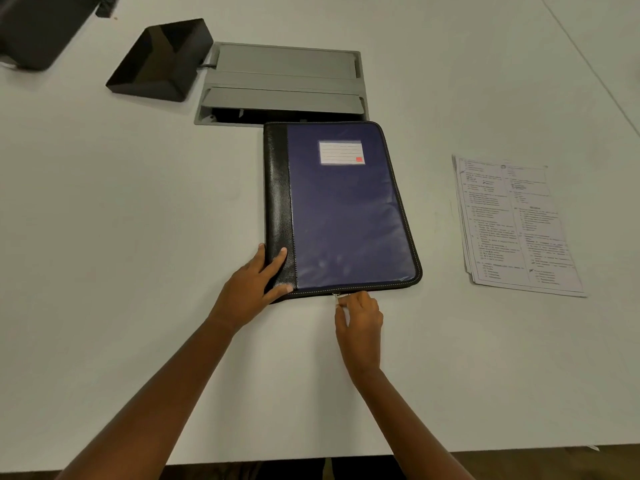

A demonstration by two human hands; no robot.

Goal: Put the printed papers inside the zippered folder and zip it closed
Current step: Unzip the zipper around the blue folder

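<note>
White table (104, 220), matte. On it: zippered folder (346, 209) flat, centre, blue cover with black spine strip, far edge overlapping the grey recessed cable hatch (284, 81). Stack of printed papers (516, 226) to its right, apart from it. Black angled tray (162, 60) far left of the hatch, touching it.

No words or numbers can be read. The printed papers (516, 225), lying right of the zippered folder (346, 209), carry two columns of text — too small and blurred to make out. The folder's label (341, 153) shows only blank ruled lines and a red square.
</note>
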